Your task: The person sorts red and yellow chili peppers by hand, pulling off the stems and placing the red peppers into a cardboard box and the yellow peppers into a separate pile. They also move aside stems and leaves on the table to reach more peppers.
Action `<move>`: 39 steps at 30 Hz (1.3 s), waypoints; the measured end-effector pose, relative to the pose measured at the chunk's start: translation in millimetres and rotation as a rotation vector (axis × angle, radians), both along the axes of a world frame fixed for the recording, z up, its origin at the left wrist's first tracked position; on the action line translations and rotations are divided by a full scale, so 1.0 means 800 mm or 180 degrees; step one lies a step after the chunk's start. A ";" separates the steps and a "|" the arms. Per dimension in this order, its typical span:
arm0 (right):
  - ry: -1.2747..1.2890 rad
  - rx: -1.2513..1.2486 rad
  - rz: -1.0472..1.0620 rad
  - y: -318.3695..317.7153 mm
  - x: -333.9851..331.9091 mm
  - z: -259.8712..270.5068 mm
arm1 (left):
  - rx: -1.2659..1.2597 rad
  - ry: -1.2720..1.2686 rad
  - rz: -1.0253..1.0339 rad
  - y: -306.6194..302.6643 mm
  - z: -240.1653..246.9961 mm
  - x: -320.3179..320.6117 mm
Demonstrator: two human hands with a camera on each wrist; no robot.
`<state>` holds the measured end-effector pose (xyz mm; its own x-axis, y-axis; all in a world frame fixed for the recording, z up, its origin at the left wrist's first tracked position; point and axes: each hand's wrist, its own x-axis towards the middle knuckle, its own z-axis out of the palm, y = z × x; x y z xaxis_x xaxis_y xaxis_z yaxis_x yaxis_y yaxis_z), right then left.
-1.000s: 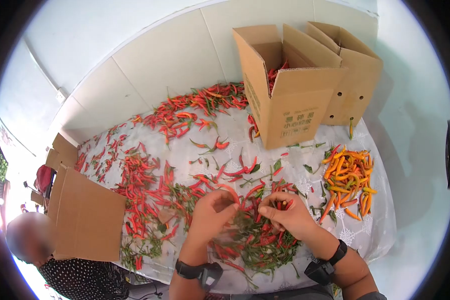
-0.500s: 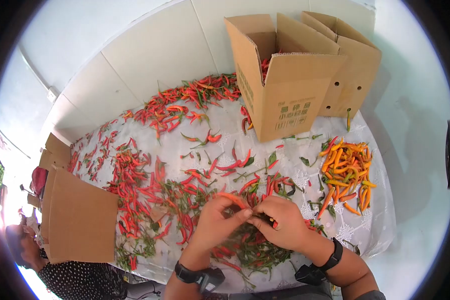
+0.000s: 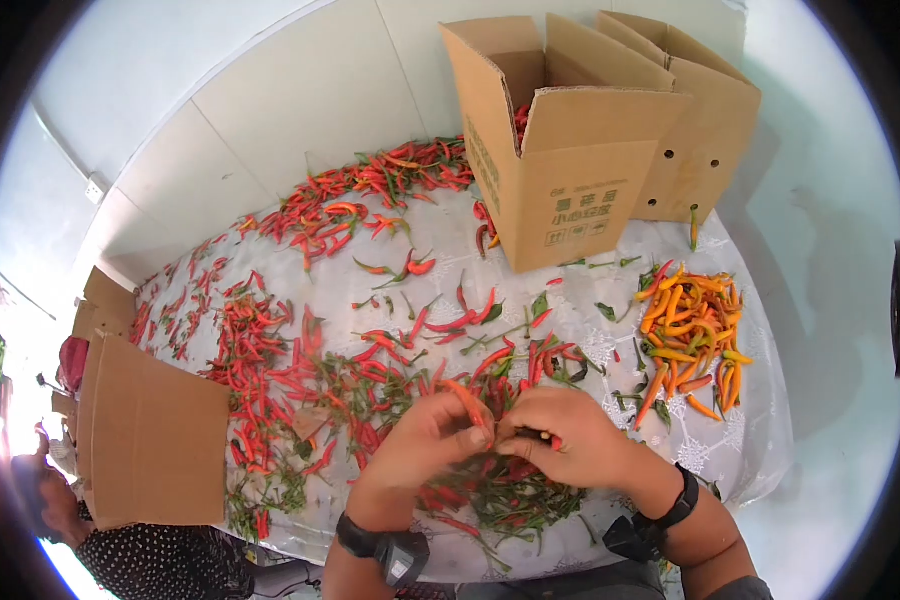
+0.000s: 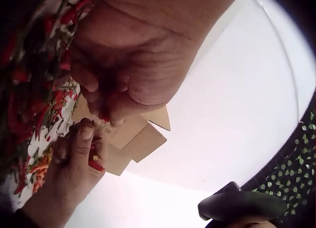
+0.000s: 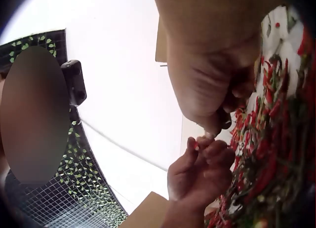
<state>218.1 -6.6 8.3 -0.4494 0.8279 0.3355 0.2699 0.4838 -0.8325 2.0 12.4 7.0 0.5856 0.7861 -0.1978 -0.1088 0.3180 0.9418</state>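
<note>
Left hand pinches one pepper; right hand, perhaps two.

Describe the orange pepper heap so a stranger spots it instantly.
Start at the open cardboard box with printed writing. From its base, come nearer and right, toward the right edge of the table, to the heap. Its peppers are mostly yellow-orange, unlike the red peppers spread across the left.

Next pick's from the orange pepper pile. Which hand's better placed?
Probably the right hand: it's nearer the orange pepper pile, though it holds a red pepper. The left hand would have to cross it.
</note>
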 end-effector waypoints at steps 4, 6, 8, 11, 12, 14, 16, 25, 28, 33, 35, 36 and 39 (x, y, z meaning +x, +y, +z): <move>-0.0427 0.0093 -0.0952 0.010 0.022 0.007 | 0.0024 0.0281 0.0683 -0.001 0.013 0.006; -0.0528 0.0179 -0.1579 0.015 0.026 0.004 | -0.0150 0.0098 0.1145 0.002 0.017 0.012; -0.0462 0.0305 -0.1740 0.020 0.017 0.004 | -0.0259 0.0005 0.1375 0.004 0.020 0.013; -0.0607 0.0644 -0.1725 0.037 -0.004 -0.002 | -0.0370 0.0110 0.1391 0.005 0.018 0.011; -0.0747 0.0719 -0.1631 0.044 -0.007 -0.009 | -0.0411 0.0194 0.1412 0.006 0.015 0.009; -0.1154 0.0778 -0.1452 0.058 -0.014 -0.021 | -0.0449 0.0230 0.1444 0.008 0.011 0.007; -0.1687 0.0742 -0.1258 0.070 -0.020 -0.029 | -0.0450 0.0127 0.1479 0.009 0.010 0.007; -0.1854 0.0618 -0.1307 0.069 -0.007 -0.026 | -0.0339 0.0467 0.1533 0.011 0.009 0.011; -0.0749 -0.0236 -0.1542 0.059 -0.003 -0.014 | -0.0163 0.0336 0.1478 0.012 -0.001 0.011; 0.0496 -0.1005 -0.0858 0.033 -0.018 -0.008 | 0.0292 0.0136 0.1549 0.006 0.002 0.028; 0.0537 -0.1091 -0.0704 0.026 -0.027 0.000 | 0.0340 0.0102 0.1540 0.005 -0.001 0.029; 0.0482 -0.1060 -0.0667 0.026 -0.028 -0.002 | 0.0288 0.0109 0.1495 0.004 -0.003 0.027; 0.0298 -0.0948 -0.0579 0.025 -0.023 -0.006 | 0.0150 0.0052 0.1563 0.004 -0.011 0.020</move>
<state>199.3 13.6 3.3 -0.2645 0.9592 0.1002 0.2451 0.1673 -0.9550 17.7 15.4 -1.8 0.1408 0.9768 -0.1614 -0.2202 0.1898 0.9568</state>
